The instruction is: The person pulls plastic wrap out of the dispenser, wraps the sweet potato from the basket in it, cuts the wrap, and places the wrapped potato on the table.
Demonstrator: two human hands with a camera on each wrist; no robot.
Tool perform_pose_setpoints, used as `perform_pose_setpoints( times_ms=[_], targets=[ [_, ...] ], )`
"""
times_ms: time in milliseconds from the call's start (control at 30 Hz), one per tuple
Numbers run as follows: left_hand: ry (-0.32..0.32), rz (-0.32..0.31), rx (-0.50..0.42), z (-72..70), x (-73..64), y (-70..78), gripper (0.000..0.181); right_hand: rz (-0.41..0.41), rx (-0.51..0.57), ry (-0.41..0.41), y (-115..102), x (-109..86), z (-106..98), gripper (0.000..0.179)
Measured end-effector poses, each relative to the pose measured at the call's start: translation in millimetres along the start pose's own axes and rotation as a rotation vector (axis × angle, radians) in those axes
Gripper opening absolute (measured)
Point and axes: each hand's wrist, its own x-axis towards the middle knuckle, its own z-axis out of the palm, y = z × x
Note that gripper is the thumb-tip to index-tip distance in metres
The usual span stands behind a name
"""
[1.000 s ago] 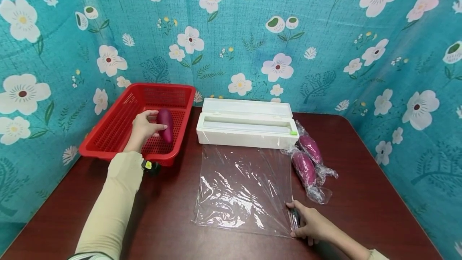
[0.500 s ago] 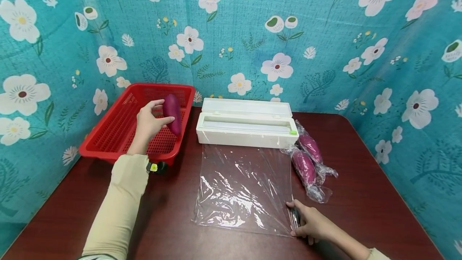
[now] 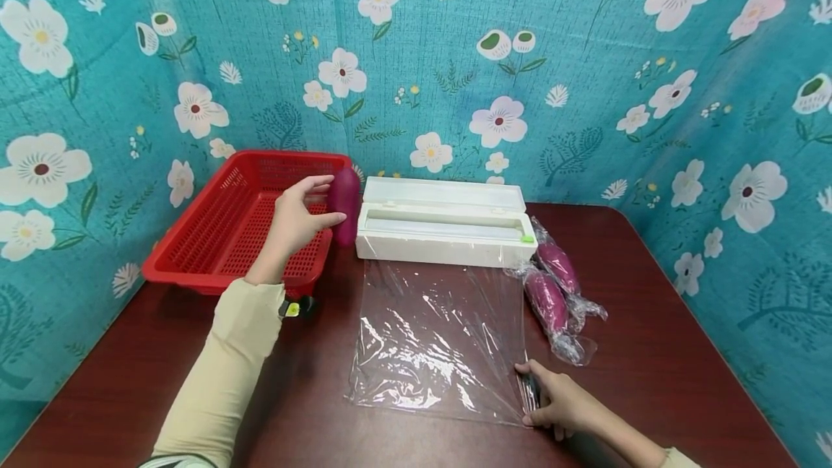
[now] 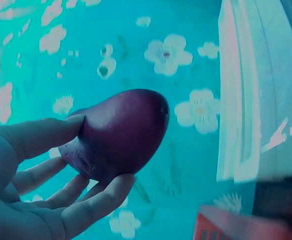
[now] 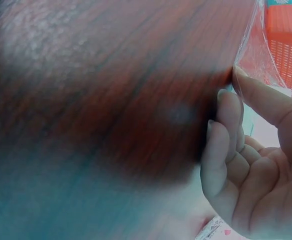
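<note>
My left hand holds a purple sweet potato between thumb and fingers, raised in the gap between the red basket and the white box. Close up in the left wrist view, the sweet potato is smooth and dark, with the thumb on one side and fingertips on the other. A sheet of clear plastic wrap lies spread on the table, running out from the white wrap dispenser. At its near right corner my right hand pinches the bunched edge, fingers curled in the right wrist view.
The red plastic basket stands at the left on the dark wooden table. Two wrapped sweet potatoes with twisted film ends lie right of the dispenser. Its lid stands raised. A floral curtain hangs behind.
My left hand has lifted the sweet potato out of the red basket and carried it right, past the basket's rim. The right hand and the plastic wrap have stayed put.
</note>
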Motion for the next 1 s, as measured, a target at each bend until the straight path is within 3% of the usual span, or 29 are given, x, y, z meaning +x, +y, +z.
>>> perform_pose_setpoints(
  times_ms=[233, 433, 533, 800, 900, 1000],
  targets=[
    [-0.125, 0.172, 0.039, 31.7, -10.6, 20.0, 0.056, 0.001, -0.003, 0.004, 0, 1.3, -1, 0.067],
    [-0.263, 0.304, 0.126, 59.6, -24.9, 27.2, 0.056, -0.002, 0.008, 0.006, -1, 1.0, 0, 0.067],
    [-0.373, 0.358, 0.159, 71.0, -31.0, 26.8, 0.054, -0.012, 0.02, 0.005, -1, 0.6, 0, 0.067],
    [-0.688, 0.535, 0.349, 102.2, -41.9, 18.0, 0.051, -0.026, 0.01, 0.007, 1, 0.2, 1, 0.065],
    [-0.805, 0.587, 0.355, 115.1, -46.7, 15.0, 0.05, -0.01, 0.015, 0.006, -1, 0.5, 1, 0.066],
    [-0.873, 0.643, 0.351, 128.6, -49.9, 11.2, 0.05, -0.006, 0.017, 0.004, -1, 0.1, 1, 0.066]
  ],
)
